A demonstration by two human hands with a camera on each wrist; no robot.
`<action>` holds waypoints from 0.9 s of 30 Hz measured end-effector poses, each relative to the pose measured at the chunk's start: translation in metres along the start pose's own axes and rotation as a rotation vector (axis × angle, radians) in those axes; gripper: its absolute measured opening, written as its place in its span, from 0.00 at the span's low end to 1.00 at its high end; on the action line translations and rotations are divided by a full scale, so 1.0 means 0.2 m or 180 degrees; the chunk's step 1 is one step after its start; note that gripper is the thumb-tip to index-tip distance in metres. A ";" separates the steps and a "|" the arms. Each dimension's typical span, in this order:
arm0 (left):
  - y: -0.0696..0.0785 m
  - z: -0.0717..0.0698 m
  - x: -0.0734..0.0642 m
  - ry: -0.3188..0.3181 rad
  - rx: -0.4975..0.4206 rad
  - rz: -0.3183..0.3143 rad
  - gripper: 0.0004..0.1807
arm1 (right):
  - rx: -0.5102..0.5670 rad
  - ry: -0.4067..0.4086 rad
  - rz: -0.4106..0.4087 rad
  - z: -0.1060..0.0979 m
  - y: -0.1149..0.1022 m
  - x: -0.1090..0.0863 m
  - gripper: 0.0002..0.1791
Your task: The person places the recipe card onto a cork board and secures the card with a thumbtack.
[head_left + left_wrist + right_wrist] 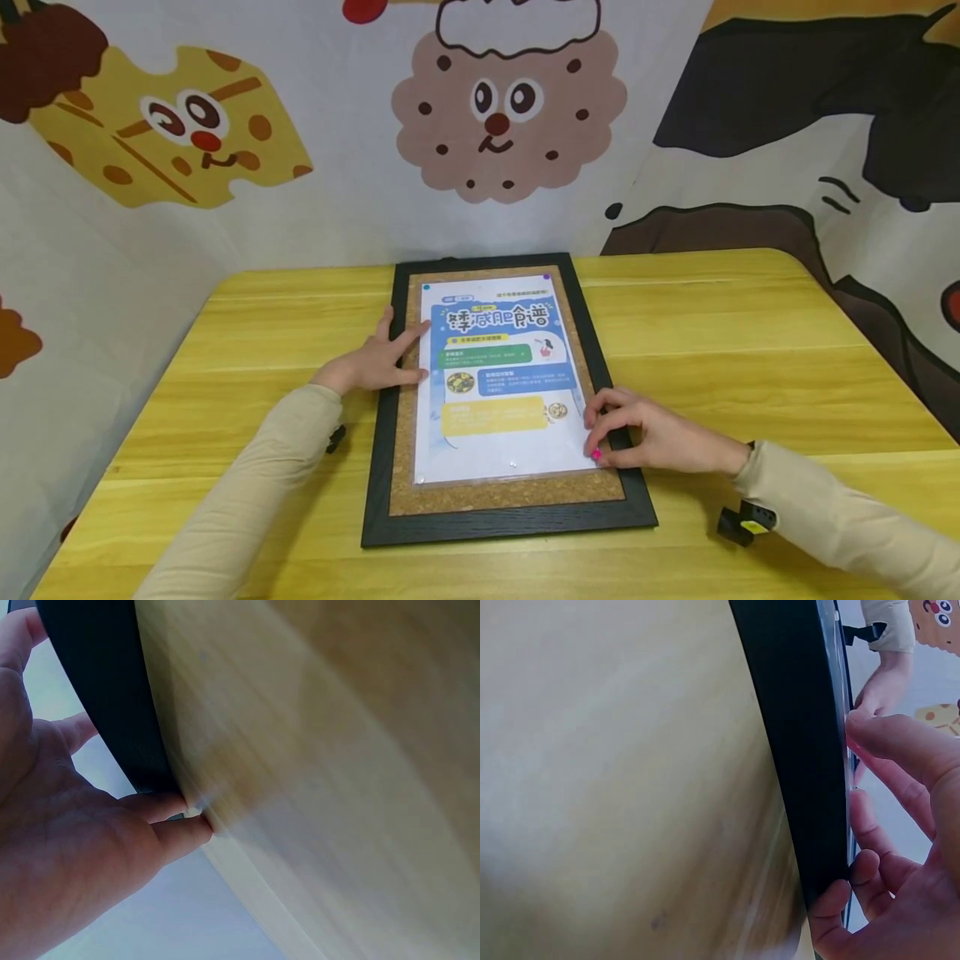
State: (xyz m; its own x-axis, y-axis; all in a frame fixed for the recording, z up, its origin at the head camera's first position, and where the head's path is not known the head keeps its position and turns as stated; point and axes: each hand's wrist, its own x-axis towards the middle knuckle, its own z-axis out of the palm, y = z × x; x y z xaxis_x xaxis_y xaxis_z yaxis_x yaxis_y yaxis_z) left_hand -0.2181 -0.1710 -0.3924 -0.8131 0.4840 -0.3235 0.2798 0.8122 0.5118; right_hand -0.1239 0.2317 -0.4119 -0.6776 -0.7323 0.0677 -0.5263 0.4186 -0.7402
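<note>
A black-framed cork board [506, 495] lies flat on the wooden table, with a printed poster [468, 458] on it. Teal [426, 287] and purple [546, 277] pushpins sit at the poster's top corners. At its lower right corner my right hand [648, 431] pinches a pink pushpin [596, 455] between thumb and finger; the pin's tip is hidden. My left hand [372, 360] is spread across the frame's left side, fingertips on the poster's left edge. The left wrist view shows the left hand [82, 817] at the black frame [105, 690]; the right wrist view shows the right hand [907, 825] beside the frame [795, 735].
The yellow wooden table [750, 350] extends to both sides of the board. Behind it hangs a white cloth backdrop [337, 225] with cartoon food figures. A black strap device [746, 522] hangs under the right wrist.
</note>
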 end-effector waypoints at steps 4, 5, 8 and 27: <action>0.00 0.00 0.00 0.0002 0.0008 0.0004 0.46 | 0.0004 -0.0004 -0.0018 0.00 0.00 -0.01 0.06; 0.00 0.00 0.00 0.0004 0.0009 0.0010 0.46 | 0.0000 -0.0009 -0.0022 0.00 0.00 -0.01 0.06; 0.00 0.00 0.00 0.0010 0.0002 0.0011 0.46 | -0.0023 -0.0016 -0.0040 0.00 0.00 -0.01 0.06; 0.00 0.00 0.00 0.0034 0.0026 0.0004 0.46 | -0.0011 -0.0120 -0.0041 -0.01 0.00 -0.02 0.07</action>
State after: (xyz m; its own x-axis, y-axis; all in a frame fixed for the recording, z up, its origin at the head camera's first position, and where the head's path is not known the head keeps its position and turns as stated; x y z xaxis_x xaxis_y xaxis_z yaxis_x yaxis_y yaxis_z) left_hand -0.2173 -0.1710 -0.3926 -0.8181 0.4816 -0.3142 0.2851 0.8142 0.5057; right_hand -0.1225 0.2349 -0.4100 -0.6510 -0.7573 0.0520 -0.5368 0.4107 -0.7370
